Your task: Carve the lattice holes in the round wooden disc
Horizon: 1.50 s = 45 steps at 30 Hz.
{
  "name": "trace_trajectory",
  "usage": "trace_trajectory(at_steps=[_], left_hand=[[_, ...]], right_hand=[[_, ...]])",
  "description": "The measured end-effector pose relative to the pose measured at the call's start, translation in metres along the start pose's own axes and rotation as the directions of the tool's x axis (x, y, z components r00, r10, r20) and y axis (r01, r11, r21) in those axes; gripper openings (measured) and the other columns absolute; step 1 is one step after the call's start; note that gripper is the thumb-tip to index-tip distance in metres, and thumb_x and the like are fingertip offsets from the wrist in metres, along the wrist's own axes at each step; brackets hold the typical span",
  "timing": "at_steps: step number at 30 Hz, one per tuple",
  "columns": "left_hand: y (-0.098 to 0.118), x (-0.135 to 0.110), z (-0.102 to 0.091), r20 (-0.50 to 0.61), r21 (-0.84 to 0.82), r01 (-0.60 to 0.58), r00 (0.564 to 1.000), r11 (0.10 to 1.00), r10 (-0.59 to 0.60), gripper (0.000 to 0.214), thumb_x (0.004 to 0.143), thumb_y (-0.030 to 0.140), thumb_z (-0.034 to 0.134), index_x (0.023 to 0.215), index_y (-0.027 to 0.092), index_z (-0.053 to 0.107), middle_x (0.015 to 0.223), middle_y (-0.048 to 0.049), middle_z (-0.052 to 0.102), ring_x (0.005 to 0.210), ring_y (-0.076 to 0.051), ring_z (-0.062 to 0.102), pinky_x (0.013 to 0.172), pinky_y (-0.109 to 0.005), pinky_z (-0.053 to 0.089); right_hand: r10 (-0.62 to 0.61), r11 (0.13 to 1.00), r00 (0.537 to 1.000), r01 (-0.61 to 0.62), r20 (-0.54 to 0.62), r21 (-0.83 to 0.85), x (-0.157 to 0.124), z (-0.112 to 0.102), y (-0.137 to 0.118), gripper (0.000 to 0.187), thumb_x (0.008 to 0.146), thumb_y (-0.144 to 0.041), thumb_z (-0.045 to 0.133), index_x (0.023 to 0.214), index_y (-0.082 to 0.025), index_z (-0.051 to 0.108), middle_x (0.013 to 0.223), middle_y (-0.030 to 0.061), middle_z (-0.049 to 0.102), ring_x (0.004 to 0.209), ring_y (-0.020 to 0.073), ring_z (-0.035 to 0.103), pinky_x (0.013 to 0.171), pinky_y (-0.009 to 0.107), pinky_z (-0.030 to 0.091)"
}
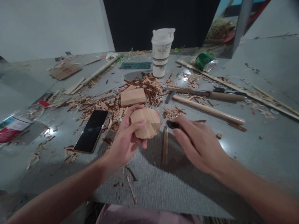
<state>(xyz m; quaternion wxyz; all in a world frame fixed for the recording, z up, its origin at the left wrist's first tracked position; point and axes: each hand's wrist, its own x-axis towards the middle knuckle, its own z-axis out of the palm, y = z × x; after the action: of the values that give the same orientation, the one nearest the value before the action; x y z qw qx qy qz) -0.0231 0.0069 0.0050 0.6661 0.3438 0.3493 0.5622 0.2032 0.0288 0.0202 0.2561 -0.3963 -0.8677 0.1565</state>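
My left hand [126,140] is closed round a pale, roughly rounded block of wood [146,122], held just above the grey mat [163,183]. My right hand [198,143] reaches in beside it, fingers curled on a small dark tool [173,125] whose shape I cannot make out. A thin wooden stick [165,146] lies on the mat between the two hands. A squared wooden block [132,96] rests among shavings just beyond the left hand.
A black phone [91,130] lies left of the hands. Wood shavings [149,85] cover the middle. A lidded paper cup [161,53] stands behind, a green can [205,61] lies on its side, and long sticks [210,109] and a wooden-handled tool [210,94] lie at right.
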Motion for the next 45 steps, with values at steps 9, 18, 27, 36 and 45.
trace_trajectory(at_steps=[9, 18, 27, 36, 45], left_hand=[[0.001, -0.006, 0.004, -0.036, 0.077, -0.062, 0.997, 0.995, 0.065, 0.053, 0.091, 0.028, 0.079, 0.130, 0.035, 0.045, 0.124, -0.0057, 0.068, 0.095, -0.029, 0.080, 0.039, -0.017, 0.058], [0.005, -0.009, 0.006, -0.050, 0.141, -0.110, 0.992, 0.984, 0.118, 0.047, 0.092, 0.030, 0.080, 0.129, 0.034, 0.051, 0.114, -0.0018, 0.061, 0.069, -0.013, 0.069, 0.037, -0.016, 0.055], [0.008, -0.003, 0.004, -0.046, 0.031, -0.105, 0.993, 0.994, 0.106, 0.044, 0.094, 0.024, 0.077, 0.129, 0.032, 0.051, 0.110, -0.0003, 0.061, 0.064, -0.009, 0.064, 0.036, -0.014, 0.053], [0.006, -0.002, 0.004, -0.014, -0.108, 0.027, 0.999, 0.994, -0.029, 0.055, 0.088, 0.025, 0.083, 0.133, 0.031, 0.051, 0.104, 0.0006, 0.063, 0.059, -0.006, 0.061, 0.035, -0.010, 0.046], [0.001, -0.001, 0.001, 0.006, -0.192, 0.077, 0.997, 0.978, -0.077, 0.052, 0.089, 0.020, 0.082, 0.131, 0.030, 0.053, 0.105, 0.0008, 0.061, 0.058, -0.005, 0.061, 0.034, -0.009, 0.048]], right_hand=[[-0.256, 0.946, 0.967, 0.251, 0.004, -0.203, -0.003, 0.004, -0.009, 0.024, 0.112, -0.033, 0.045, 0.098, -0.019, 0.059, 0.079, 0.0020, 0.062, 0.063, 0.0158, 0.056, 0.056, 0.034, 0.036], [-0.378, 0.850, 0.925, 0.331, -0.037, -0.410, 0.001, -0.005, 0.002, 0.022, 0.109, -0.034, 0.052, 0.097, -0.019, 0.065, 0.082, 0.0054, 0.069, 0.069, 0.0194, 0.061, 0.063, 0.036, 0.038], [-0.405, 0.790, 0.908, 0.290, -0.105, -0.541, 0.012, -0.005, 0.004, 0.024, 0.109, -0.036, 0.054, 0.097, -0.020, 0.067, 0.088, 0.0073, 0.075, 0.075, 0.0203, 0.067, 0.066, 0.036, 0.041], [-0.419, 0.797, 0.901, 0.307, -0.110, -0.520, 0.010, -0.007, 0.001, 0.018, 0.106, -0.034, 0.059, 0.100, -0.019, 0.065, 0.089, 0.0076, 0.076, 0.074, 0.0214, 0.068, 0.067, 0.036, 0.044], [-0.423, 0.808, 0.894, 0.299, -0.147, -0.508, 0.005, -0.005, -0.001, 0.022, 0.109, -0.034, 0.054, 0.096, -0.019, 0.064, 0.086, 0.0049, 0.075, 0.070, 0.0195, 0.067, 0.064, 0.035, 0.042]])
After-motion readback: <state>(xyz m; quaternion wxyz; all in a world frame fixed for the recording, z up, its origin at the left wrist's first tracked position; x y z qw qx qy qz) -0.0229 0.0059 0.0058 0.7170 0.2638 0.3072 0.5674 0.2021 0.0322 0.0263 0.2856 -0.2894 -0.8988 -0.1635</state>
